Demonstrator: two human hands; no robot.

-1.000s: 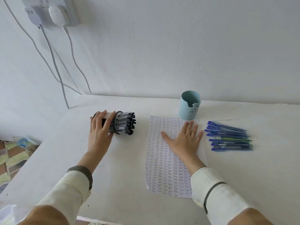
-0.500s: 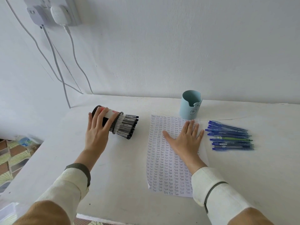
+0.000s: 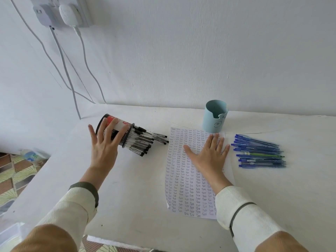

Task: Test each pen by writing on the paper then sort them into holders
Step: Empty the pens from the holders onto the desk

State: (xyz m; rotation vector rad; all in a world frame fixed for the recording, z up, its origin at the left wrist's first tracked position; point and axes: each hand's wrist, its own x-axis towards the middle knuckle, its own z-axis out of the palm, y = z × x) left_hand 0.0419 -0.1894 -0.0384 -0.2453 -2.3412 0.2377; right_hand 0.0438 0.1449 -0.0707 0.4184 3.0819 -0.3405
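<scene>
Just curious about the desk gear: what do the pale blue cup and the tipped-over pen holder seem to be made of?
Pale blue cup: likely matte plastic; smooth, even colour, moulded notch in its rim. Tipped-over pen holder: seemingly black wire mesh, partly under a red-and-white label; the left hand covers much of it, so unsure.

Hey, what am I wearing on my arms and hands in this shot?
The left hand and right hand are bare: no gloves, rings or watch show. Each arm wears a cream, textured knit sleeve, the left sleeve and right sleeve, each with a dark grey-green band near the wrist. Nearer the camera, both sleeves turn tan.
</scene>
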